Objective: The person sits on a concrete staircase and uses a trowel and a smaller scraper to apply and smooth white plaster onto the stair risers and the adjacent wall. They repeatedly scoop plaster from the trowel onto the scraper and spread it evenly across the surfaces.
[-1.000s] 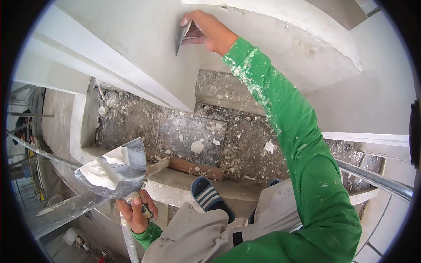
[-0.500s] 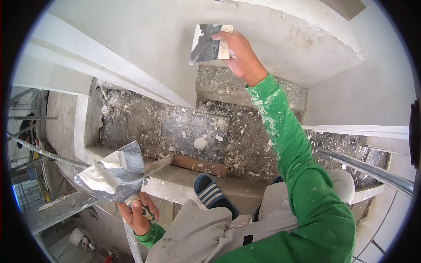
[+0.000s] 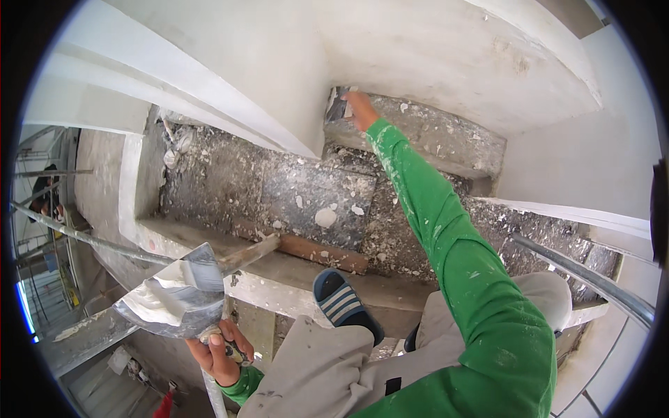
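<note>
- Lower left: the left hand (image 3: 221,350) has its grip closed round the handle of a wide scraper (image 3: 204,270) carrying white paste (image 3: 159,301); keeping it level should hold the load.
- Lower middle: a striped sandal (image 3: 339,299); steady feet should help this long reach.
- Upper middle: the right hand (image 3: 361,110) has its grip closed on a small scraper (image 3: 336,109) at the rough block (image 3: 446,139); contact is unclear. A shallow, even blade angle would suit.
- Beyond: the pale wall (image 3: 432,49).
</note>
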Motion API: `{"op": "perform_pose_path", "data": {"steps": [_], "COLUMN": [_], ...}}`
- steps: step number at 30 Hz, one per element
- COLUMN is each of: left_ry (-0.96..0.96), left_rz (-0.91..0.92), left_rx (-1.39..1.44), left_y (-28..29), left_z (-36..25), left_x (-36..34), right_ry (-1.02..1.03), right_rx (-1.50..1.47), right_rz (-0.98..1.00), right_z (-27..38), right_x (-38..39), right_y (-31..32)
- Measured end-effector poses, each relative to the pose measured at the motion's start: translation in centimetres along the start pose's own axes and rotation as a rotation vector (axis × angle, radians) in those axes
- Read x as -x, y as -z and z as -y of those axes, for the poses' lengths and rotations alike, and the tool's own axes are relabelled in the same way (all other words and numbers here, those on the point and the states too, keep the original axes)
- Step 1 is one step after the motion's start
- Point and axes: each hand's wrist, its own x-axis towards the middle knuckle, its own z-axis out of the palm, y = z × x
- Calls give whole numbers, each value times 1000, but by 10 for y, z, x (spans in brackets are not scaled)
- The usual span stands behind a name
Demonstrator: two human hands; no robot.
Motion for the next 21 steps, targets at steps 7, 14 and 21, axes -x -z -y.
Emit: {"op": "perform_pose_path", "data": {"steps": [7,14,21], "left_ry": [15,47,145], "left_rz": [-7,-24,91], "left_rx": [-24,5,58], "left_y": [10,13,-1], "left_z": [0,1,6], "left_x": [1,5,-6], "right_ry": [22,146,185], "right_rx": [69,279,185], "right_rz": [8,99,284], "right_z": [6,31,163], "right_x": [1,2,92], "right_y": [-25,-35,-100]}}
